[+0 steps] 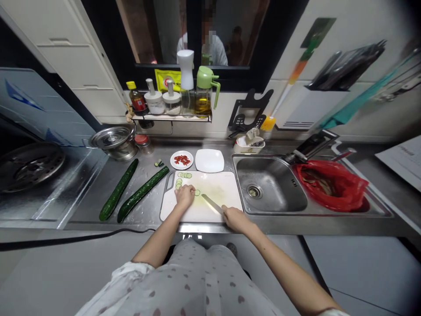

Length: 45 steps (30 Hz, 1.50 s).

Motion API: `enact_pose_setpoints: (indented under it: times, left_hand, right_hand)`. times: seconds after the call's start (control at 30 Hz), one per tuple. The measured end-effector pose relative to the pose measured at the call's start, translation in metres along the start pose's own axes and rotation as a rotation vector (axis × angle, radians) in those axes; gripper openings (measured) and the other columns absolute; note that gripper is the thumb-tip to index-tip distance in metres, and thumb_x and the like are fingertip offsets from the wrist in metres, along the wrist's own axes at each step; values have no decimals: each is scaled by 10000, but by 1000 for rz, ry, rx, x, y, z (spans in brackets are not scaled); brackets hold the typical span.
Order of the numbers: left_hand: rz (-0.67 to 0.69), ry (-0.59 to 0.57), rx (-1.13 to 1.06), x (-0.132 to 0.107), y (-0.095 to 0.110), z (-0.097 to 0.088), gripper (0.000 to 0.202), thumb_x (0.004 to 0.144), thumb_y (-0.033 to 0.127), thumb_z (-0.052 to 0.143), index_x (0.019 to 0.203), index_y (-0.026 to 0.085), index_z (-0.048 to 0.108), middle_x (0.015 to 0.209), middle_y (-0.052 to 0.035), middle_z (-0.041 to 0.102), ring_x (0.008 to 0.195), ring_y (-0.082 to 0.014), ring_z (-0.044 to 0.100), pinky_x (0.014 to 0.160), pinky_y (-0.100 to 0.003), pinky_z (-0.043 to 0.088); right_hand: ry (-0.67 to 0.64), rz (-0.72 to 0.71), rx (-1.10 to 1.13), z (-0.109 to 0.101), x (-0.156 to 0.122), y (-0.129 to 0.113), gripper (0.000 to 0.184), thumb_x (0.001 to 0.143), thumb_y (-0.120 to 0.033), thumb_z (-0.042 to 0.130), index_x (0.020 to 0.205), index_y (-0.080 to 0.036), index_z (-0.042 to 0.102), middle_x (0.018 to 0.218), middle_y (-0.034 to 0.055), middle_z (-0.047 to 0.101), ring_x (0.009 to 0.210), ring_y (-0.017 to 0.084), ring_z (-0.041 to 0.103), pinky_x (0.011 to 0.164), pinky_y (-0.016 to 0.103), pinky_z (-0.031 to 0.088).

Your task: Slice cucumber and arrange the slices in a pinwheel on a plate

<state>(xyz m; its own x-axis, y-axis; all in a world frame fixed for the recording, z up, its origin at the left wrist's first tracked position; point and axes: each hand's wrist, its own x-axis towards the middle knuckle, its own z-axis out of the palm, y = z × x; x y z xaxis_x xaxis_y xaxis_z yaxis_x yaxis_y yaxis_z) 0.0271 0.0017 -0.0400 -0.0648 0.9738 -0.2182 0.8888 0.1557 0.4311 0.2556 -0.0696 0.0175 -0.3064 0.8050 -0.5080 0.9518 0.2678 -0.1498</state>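
And the right hand (pixel 233 218) is closed firmly round the knife (pixel 213 204), blade angled toward ten o'clock over the cutting board (pixel 217 179)! Left hand (pixel 184 196), fingers curled, right by a cucumber slice (pixel 197 192); gripping it? Can't tell. From board centre: more slices (pixel 179 181) at ten, whole cucumbers (pixel 143 194) on the bench (pixel 83 204) at nine, white plate (pixel 209 160) at twelve, sink (pixel 272 177) at three.

Right hand (pixel 235 218) had its grip on the knife (pixel 213 204), tip just beside a cucumber piece (pixel 197 192) on the white board (pixel 226 184). Left hand (pixel 185 196) was at that piece, contact unclear, near thin slices (pixel 187 175). Two long cucumbers (pixel 143 193) lay left of the board on the bench (pixel 148 215).
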Motion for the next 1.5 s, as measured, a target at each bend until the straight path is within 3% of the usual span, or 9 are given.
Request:
enact_pose_setpoints:
  times: [0.23, 0.57, 0.73, 0.83, 0.97, 1.2, 1.5]
  left_hand:
    - [92, 32, 38, -5, 1, 4, 271, 862, 370, 503, 1045, 269, 676, 1058, -76, 638, 1072, -271, 521, 919, -409, 298]
    - [-14, -18, -115, -1, 12, -2, 98, 798, 315, 596, 840, 235, 632, 902, -11, 688, 934, -201, 586, 890, -351, 329]
    - [-169, 29, -276, -5, -16, -12, 139, 776, 379, 631, 832, 252, 631, 837, 33, 697, 840, -164, 623, 870, -329, 352]
    - [-231, 115, -310, -3, -42, -21, 130, 784, 367, 613, 846, 255, 632, 847, 24, 701, 833, -166, 627, 849, -328, 370]
    - [-290, 140, -268, 4, -61, -29, 128, 782, 348, 611, 876, 264, 632, 849, 34, 703, 869, -174, 629, 895, -358, 354]
    - [-283, 115, -162, 7, -64, -27, 159, 800, 354, 584, 922, 264, 629, 887, 15, 714, 898, -179, 619, 883, -350, 352]
    - [-232, 220, -108, 10, -53, -26, 239, 817, 352, 562, 1035, 284, 634, 1101, -53, 633, 1063, -267, 551, 886, -398, 370]
  right_hand:
    - [168, 244, 173, 11, 9, -1, 210, 967, -259, 325, 1120, -170, 439, 923, 105, 661, 837, 190, 624, 634, 245, 307]
    - [132, 305, 135, 1, 22, -5, 272, 975, -294, 298, 1153, -172, 464, 983, 131, 662, 918, 218, 637, 695, 267, 375]
    - [125, 306, 130, 1, 26, -6, 286, 971, -282, 296, 1169, -171, 469, 995, 139, 667, 937, 224, 640, 721, 277, 393]
    - [126, 295, 119, 1, 28, -7, 282, 963, -262, 300, 1165, -167, 472, 985, 141, 669, 923, 229, 645, 705, 280, 396]
    - [115, 288, 120, 2, 29, -7, 283, 968, -272, 295, 1165, -168, 471, 977, 143, 668, 919, 225, 646, 715, 285, 400]
    - [109, 300, 116, 3, 29, -6, 300, 966, -279, 288, 1173, -166, 472, 977, 140, 671, 919, 223, 649, 706, 278, 402]
    - [113, 315, 133, 3, 29, -10, 307, 952, -252, 290, 1179, -154, 473, 986, 147, 675, 944, 241, 649, 721, 294, 411]
